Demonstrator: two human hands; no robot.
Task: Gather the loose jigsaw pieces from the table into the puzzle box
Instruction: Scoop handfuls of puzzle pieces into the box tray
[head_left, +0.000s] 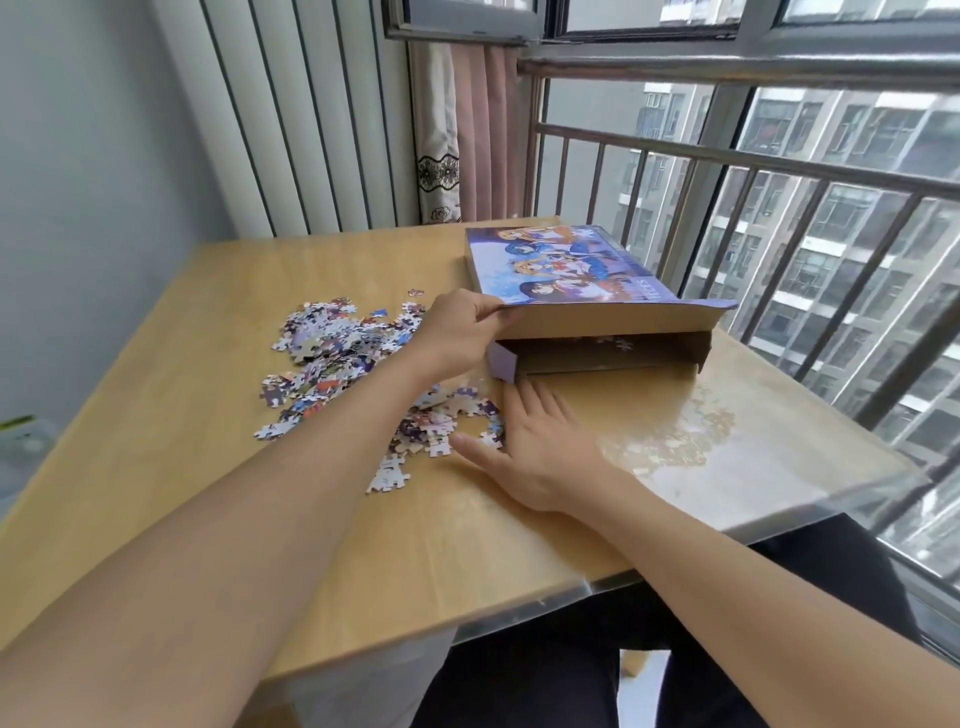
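Holding the puzzle box (582, 270) flap up, the left hand (457, 332) pinches it; the right hand (540, 441), flat and nearer, edges jigsaw pieces (332, 358) left of the box's mouth on the tabletop (208, 493).

Both forearms are bare from the lower frame edge up to the wrists, with no sleeve cuff showing anywhere along them. The left hand (457, 332) and the right hand (540, 447) are bare as well: no ring, watch, bracelet or glove on either (the fingernails look short and unpainted, as far as the blur allows). Below the forearms, the lap is covered by dark, near-black cloth trousers (649, 670), plain and without any visible pattern, seam marking or logo.
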